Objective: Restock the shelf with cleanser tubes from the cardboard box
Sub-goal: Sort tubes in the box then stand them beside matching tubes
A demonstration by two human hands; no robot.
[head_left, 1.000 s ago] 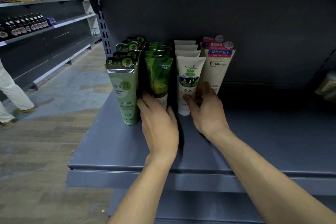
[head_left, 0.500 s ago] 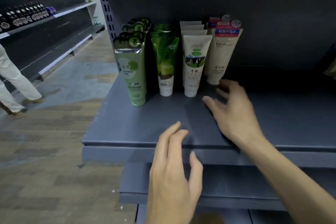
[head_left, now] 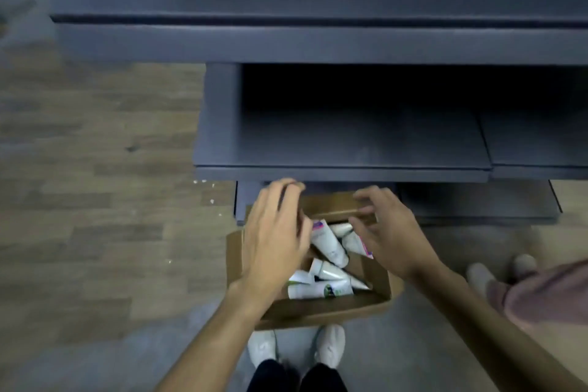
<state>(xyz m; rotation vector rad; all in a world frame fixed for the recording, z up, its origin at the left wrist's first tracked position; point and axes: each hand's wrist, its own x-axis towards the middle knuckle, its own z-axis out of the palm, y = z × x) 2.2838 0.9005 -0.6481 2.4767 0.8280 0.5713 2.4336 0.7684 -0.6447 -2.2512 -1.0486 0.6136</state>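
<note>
Low in the frame's centre, the cardboard box holds loose cleanser tubes; left hand and right hand hover spread, empty; tubes look light, squashy, best gripped mid-body.

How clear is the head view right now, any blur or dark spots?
Head view: motion blur smears the left hand and right hand; the tubes in the cardboard box show but labels are unreadable; the lower shelf recess is in deep shadow.
</note>
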